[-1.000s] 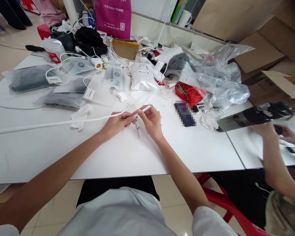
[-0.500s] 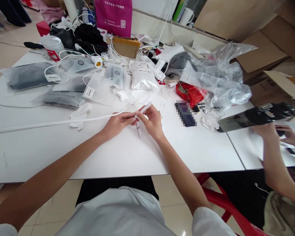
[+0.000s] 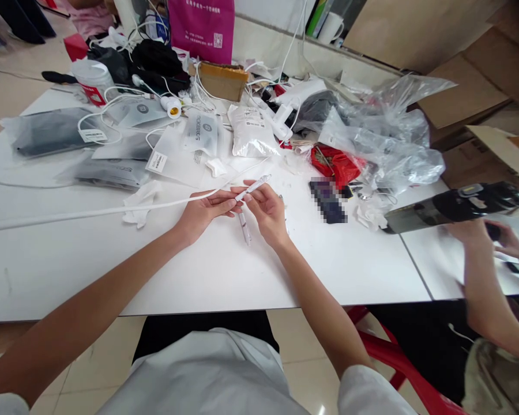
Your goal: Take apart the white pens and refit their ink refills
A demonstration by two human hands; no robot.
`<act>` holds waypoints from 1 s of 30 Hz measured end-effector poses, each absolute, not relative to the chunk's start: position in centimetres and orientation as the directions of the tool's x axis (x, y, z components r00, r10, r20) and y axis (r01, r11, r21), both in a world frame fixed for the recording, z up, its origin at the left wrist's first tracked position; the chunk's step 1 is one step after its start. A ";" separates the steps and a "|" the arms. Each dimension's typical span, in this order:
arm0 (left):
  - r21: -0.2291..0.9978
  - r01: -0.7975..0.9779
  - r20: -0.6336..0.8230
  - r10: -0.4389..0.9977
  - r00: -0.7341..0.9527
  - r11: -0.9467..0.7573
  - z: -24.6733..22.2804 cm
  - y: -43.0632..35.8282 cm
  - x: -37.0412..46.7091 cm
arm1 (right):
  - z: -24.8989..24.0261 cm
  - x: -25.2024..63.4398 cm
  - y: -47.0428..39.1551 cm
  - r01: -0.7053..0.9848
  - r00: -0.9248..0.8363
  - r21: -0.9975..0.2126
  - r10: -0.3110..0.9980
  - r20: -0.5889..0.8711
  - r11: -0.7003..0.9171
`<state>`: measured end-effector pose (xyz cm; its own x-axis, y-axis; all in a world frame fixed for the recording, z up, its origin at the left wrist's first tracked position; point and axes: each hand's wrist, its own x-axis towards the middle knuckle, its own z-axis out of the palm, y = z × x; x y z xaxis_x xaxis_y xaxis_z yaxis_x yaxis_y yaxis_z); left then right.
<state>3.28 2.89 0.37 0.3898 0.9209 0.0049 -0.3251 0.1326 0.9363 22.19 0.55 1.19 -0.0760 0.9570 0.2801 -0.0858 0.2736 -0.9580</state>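
White pen (image 3: 253, 188) up in front of me, over the table (image 3: 229, 282), slanting, its far end toward the right. My right hand (image 3: 267, 214) grips it between thumb and fingers. My left hand (image 3: 199, 216) meets its near end, thumb and fingers half-curled; cannot tell if they pinch or only touch.

Second pen (image 3: 244, 229) lies on the table, on my side of the white pen, partly under my fingers. Left of the white pen: white cable (image 3: 155, 207) and crumpled tissue (image 3: 138, 206). Beyond it: shiny white packet (image 3: 251, 132). To its right: dark rectangle (image 3: 328, 200), pixelated, and red bag (image 3: 335, 164) just past that. Well to its right, a dark bottle (image 3: 445, 206) by another person's arm (image 3: 479, 276).
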 end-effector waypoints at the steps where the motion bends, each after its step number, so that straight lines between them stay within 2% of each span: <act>1: 0.935 -0.329 0.006 0.920 0.391 0.134 0.4 2.9 3.3 | 1.0 22.2 0.6 -0.079 -0.053 -0.959 0.959 0.278 0.274; 6: 0.949 -0.283 0.000 0.899 0.437 0.137 0.5 2.5 3.5 | 0.4 22.1 0.8 -0.035 0.072 -0.940 0.939 0.337 0.340; 10: 0.953 -0.270 -0.006 0.904 0.428 0.134 0.7 2.4 3.5 | 1.0 21.9 0.4 0.026 0.004 -0.938 0.938 0.346 0.346; 13: 0.949 -0.283 -0.008 0.912 0.410 0.136 0.7 2.6 3.4 | 1.2 21.8 0.2 -0.031 -0.086 -0.947 0.943 0.321 0.319; 15: 0.943 -0.304 -0.009 0.920 0.392 0.139 0.8 2.6 3.4 | 1.0 21.8 0.2 -0.048 -0.044 -0.946 0.946 0.322 0.320; 19: 0.946 -0.287 -0.015 0.904 0.426 0.151 0.8 2.5 3.6 | 0.7 22.0 0.5 0.036 0.117 -0.933 0.926 0.359 0.358; 24: 0.934 -0.313 -0.022 0.905 0.426 0.171 0.5 2.5 3.5 | 1.2 22.3 0.4 -0.071 -0.021 -0.942 0.944 0.330 0.328; 28: 0.943 -0.289 -0.029 0.905 0.425 0.166 0.5 2.5 3.3 | 1.2 22.5 0.4 -0.004 0.096 -0.934 0.930 0.356 0.358; 30: 0.944 -0.285 -0.023 0.899 0.437 0.163 0.6 2.5 3.3 | 1.3 22.6 0.5 0.014 0.078 -0.933 0.930 0.359 0.359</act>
<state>3.34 2.45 0.58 0.4372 0.8991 -0.0228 -0.2854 0.1627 0.9445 22.62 0.46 1.30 0.0781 0.9302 0.3586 0.0144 0.3586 -0.9334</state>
